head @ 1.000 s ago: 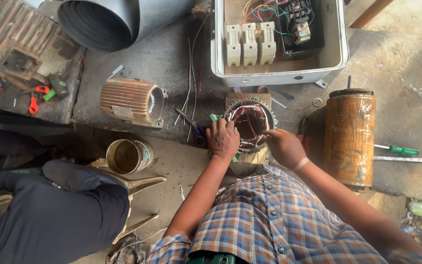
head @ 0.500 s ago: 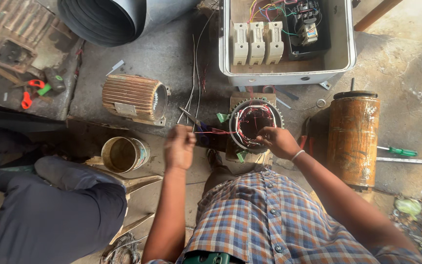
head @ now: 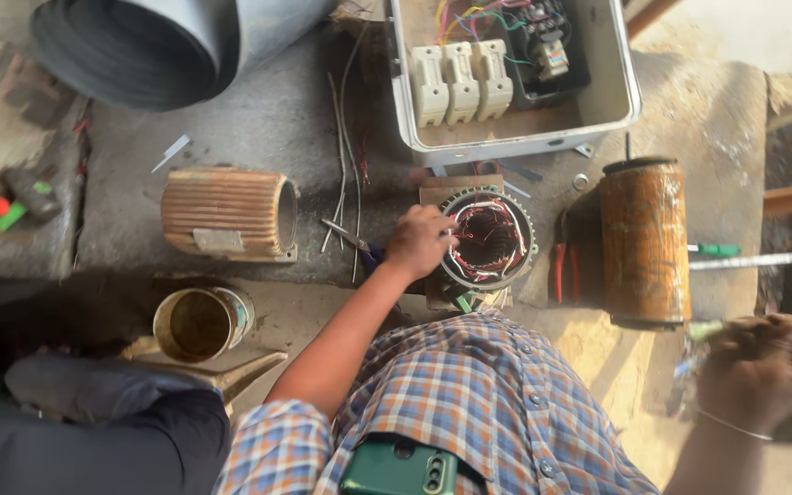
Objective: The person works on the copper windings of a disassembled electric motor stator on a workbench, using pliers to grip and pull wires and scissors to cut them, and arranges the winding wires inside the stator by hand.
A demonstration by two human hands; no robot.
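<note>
Motor stator (head: pixel 488 240) on wood block at bench edge, copper windings exposed. Left hand (head: pixel 419 240) at stator's 9 o'clock, fingers curled, tips pressed on rim by winding. Right hand (head: pixel 758 371) well away at 4 o'clock, blurred, closed around small green-tipped item; exact grip unclear. Judgement: keep stator steady, avoid nicking wire enamel. Rusty rotor cylinder (head: pixel 645 240) at 3 o'clock; switch box (head: pixel 621 92) at 12.

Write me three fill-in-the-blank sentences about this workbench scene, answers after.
1. The left hand rests on the rim of the motor stator wound with ___ wire.
2. The right hand is off to the ___ of the rusty cylinder.
3. The open electrical box holds ___ white fuse holders.

Answers: copper; right; three
</note>
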